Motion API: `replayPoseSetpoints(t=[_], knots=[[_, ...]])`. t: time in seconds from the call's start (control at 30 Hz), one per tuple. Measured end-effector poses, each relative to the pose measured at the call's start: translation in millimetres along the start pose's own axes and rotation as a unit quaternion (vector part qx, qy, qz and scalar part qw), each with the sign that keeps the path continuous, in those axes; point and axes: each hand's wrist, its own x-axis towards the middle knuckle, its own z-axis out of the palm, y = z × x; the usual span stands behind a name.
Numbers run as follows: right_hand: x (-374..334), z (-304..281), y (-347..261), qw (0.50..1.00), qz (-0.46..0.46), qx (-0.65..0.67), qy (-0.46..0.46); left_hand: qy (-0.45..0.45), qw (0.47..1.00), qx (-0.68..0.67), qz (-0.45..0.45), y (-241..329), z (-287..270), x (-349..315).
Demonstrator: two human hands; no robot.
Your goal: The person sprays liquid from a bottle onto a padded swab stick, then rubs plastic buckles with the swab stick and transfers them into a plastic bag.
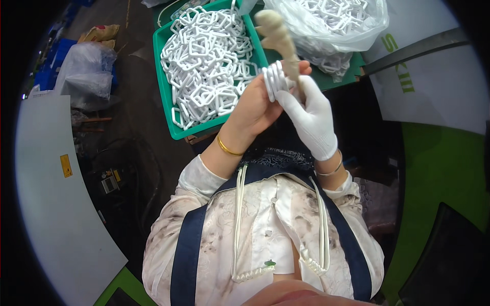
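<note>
My bare left hand (253, 105), with a gold bangle at the wrist, is closed round a small stack of white plastic links (274, 81) lined up side by side. Close beside it, my right hand (314, 115) wears a white knit glove, and its thumb reaches to the links. Between its thumb and fingers runs the narrow end of a long cream-coloured thing (279, 35). The wide far end of that thing is lumpy, scalloped and slightly blurred; its kind is unclear. Some of my left fingertips are hidden behind it.
A green crate (171, 120) heaped with loose white links (206, 61) stands ahead on the left. Beyond my right hand, a clear plastic bag (370, 33) holds more links. White-and-green panels (429, 92) rise on the right, a pale panel (51, 168) on the left.
</note>
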Motion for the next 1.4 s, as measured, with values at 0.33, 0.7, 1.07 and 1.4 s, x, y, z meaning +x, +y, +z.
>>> replayPoseSetpoints(t=[0.33, 0.7, 1.07, 1.4], knots=[[5, 3, 5, 0.986, -0.025, 0.001, 0.163, -0.059, 0.995, -0.074, 0.02, -4, -10, -2], [4, 6, 11, 0.988, -0.034, -0.006, 0.153, 0.015, 0.993, -0.114, 0.013, -8, -12, -2], [-2, -2, 23, 0.986, -0.022, -0.074, 0.147, 0.009, 0.997, -0.052, 0.061, -3, -5, -3], [-18, -12, 28, 0.993, 0.024, -0.118, 0.004, -0.005, 0.991, -0.102, 0.083, 11, -19, -6]])
